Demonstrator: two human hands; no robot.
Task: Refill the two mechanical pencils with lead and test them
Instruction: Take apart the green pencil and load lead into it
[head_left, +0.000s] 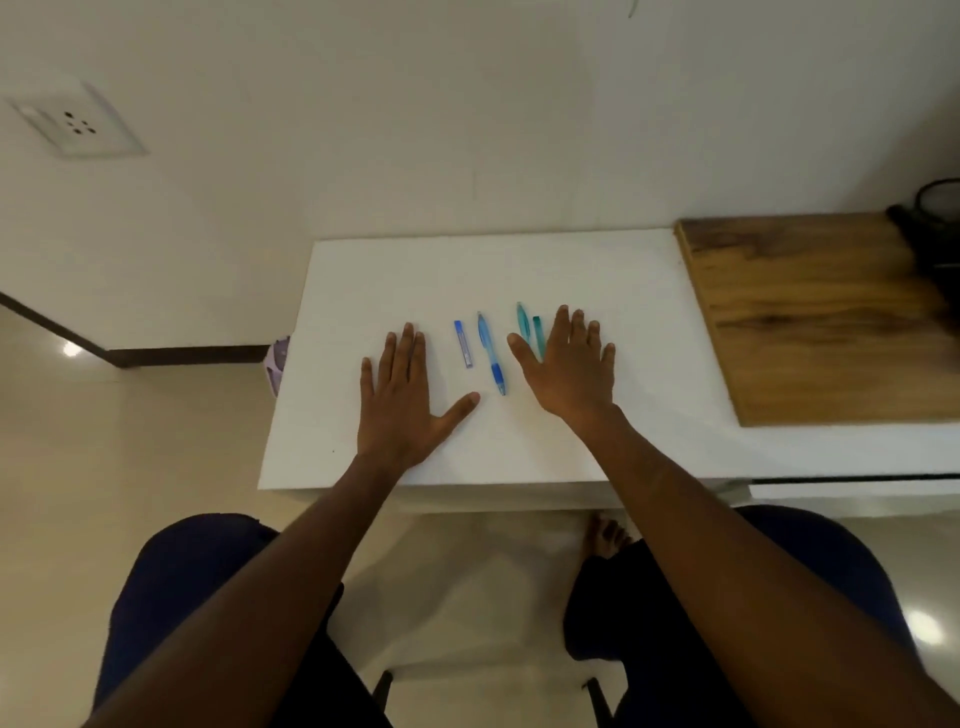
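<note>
**Both hands flat, pencils untouched between and beneath**

Left hand (402, 395) spread palm-down on the white tabletop (649, 332), fingers extended, thumb angled out toward the blue pencil (491, 353), gripping nothing. Right hand (566, 364) likewise spread flat, fingers splayed, nothing held, just right of the blue pencil. Blue pencil lying lengthwise between the two hands, darker grip end nearer the body, apart from both. Lead case (463, 344), blue-capped and slim, just left of the blue pencil and parallel to it, clear of the left fingertips. Teal pencil (523, 322) right of the blue pencil, its near part hidden under the right hand's index finger; a second teal piece (538, 330) close beside it, also partly covered, whether touching the hand impossible to tell. Wooden board (810, 317) far right of the blue pencil.
</note>
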